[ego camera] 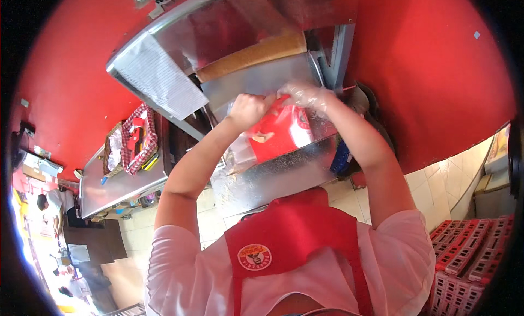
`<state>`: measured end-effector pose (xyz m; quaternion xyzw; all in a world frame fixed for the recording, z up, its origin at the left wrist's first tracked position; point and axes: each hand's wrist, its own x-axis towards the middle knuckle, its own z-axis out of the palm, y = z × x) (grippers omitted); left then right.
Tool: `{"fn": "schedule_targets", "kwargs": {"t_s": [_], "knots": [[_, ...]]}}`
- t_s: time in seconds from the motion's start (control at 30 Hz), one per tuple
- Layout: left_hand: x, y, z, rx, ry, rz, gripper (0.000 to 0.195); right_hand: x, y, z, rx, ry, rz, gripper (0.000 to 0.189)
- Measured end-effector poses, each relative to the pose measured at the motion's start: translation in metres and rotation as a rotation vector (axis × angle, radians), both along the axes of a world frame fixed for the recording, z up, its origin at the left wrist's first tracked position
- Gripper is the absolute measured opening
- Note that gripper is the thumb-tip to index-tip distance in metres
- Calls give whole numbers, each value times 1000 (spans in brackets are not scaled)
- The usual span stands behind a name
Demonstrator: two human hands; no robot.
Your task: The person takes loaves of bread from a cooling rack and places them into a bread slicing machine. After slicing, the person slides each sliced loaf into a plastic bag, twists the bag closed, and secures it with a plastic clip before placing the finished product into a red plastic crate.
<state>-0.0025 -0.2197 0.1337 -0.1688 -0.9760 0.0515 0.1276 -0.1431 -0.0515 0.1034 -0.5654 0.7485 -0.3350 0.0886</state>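
A red and clear printed plastic bag [278, 131] lies over the steel ledge before me, its upper edge bunched between my hands. My left hand [249, 109] is bare and closed around the bag's upper left part. Over my right hand [303, 97] is a clear plastic glove; its fingers pinch the bag's top and are slightly blurred. A small pale piece [263, 137], perhaps bread, shows at the bag's left side. Crumbs are scattered on the steel ledge [278, 181] below. What the bag contains is mostly hidden.
A steel-framed machine [180, 25] with a brown padded-looking bar [254, 56] rises beyond my hands. Left, a lined wicker basket [139, 137] holds several items on a steel counter [102, 189]. Stacked red plastic crates [466, 246] stand lower right. A person [59, 203] is at far left.
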Motion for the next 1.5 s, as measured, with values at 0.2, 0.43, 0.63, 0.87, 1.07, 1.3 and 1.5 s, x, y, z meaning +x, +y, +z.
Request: {"fn": "schedule_targets", "kwargs": {"t_s": [0.2,0.43,0.63,0.87,1.07,1.3,1.5], "knots": [[42,-55,-10,1012,-43,81,7,27,37,124,-192,606,-119,16],[96,3,62,1945,216,-220,14,123,97,146,120,-26,1,49],[150,48,113,826,229,-190,17,185,31,116,-624,-789,130,46],[150,29,60,1478,102,-548,32,179,32,85,-447,-858,233,12],[142,27,18,2119,-312,-617,33,139,22,37,-712,-1623,365,15],[96,-32,1,2208,128,-487,25,71,51,57,-651,-1563,183,31],[21,-86,-11,1364,786,423,11,-57,14,40,-640,205,-650,25]]}}
